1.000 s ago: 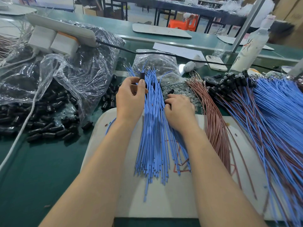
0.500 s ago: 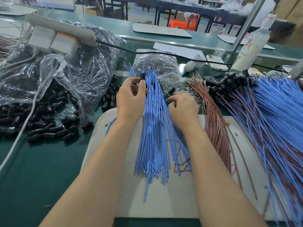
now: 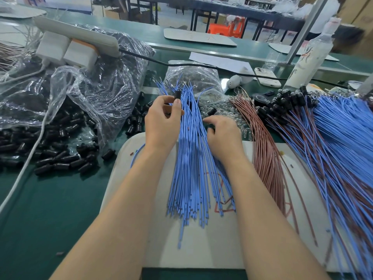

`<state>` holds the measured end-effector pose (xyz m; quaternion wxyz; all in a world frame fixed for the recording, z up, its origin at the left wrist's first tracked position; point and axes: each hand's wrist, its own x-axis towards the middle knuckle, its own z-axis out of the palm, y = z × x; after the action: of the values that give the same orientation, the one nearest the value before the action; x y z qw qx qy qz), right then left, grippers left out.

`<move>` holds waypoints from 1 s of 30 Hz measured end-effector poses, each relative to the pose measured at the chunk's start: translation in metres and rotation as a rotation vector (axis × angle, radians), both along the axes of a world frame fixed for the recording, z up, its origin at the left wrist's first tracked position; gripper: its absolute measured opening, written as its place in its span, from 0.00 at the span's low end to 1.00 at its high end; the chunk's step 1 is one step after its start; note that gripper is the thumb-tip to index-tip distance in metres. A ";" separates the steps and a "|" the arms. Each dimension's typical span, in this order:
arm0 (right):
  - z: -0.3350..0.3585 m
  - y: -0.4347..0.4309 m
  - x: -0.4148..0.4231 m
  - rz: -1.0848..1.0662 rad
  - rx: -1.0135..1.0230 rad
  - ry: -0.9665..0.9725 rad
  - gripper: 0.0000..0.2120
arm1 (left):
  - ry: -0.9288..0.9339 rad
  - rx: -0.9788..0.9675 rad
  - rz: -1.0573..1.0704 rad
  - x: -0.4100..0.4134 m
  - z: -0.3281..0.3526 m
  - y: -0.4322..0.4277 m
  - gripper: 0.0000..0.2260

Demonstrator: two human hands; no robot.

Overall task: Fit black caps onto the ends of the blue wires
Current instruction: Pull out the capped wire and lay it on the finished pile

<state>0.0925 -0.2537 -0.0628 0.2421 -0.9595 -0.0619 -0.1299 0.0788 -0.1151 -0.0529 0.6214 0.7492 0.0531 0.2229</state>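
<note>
At far end of blue wires [image 3: 193, 158]: left hand [image 3: 161, 118] pinches black cap [image 3: 177, 95] just above them; right hand [image 3: 222, 134] curled onto wires, grip unclear. Risks: two wires snagged, cap slipping from pinch, tip bending on misaligned push.

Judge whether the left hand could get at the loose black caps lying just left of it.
Probably yes: the loose black caps lie uncovered on the green table beside the left hand, nothing between. It pinches one cap, though.
</note>
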 end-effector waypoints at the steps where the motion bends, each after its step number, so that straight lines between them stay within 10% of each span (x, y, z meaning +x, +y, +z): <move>1: -0.001 0.000 0.001 0.000 -0.021 0.016 0.18 | -0.003 0.001 -0.001 0.000 0.000 0.000 0.03; 10: -0.003 -0.002 0.001 -0.130 -0.019 -0.019 0.11 | -0.048 0.191 -0.061 -0.003 -0.002 -0.004 0.06; 16: 0.006 0.001 -0.002 -0.099 0.341 -0.309 0.10 | -0.103 0.351 -0.154 -0.006 -0.004 -0.008 0.05; 30: 0.025 0.004 -0.018 0.075 0.574 -0.227 0.05 | -0.080 0.322 -0.182 -0.004 -0.007 -0.010 0.05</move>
<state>0.0747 -0.2499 -0.0375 0.4996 -0.8282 -0.0849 -0.2392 0.0750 -0.1248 -0.0599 0.5127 0.8313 -0.0760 0.2007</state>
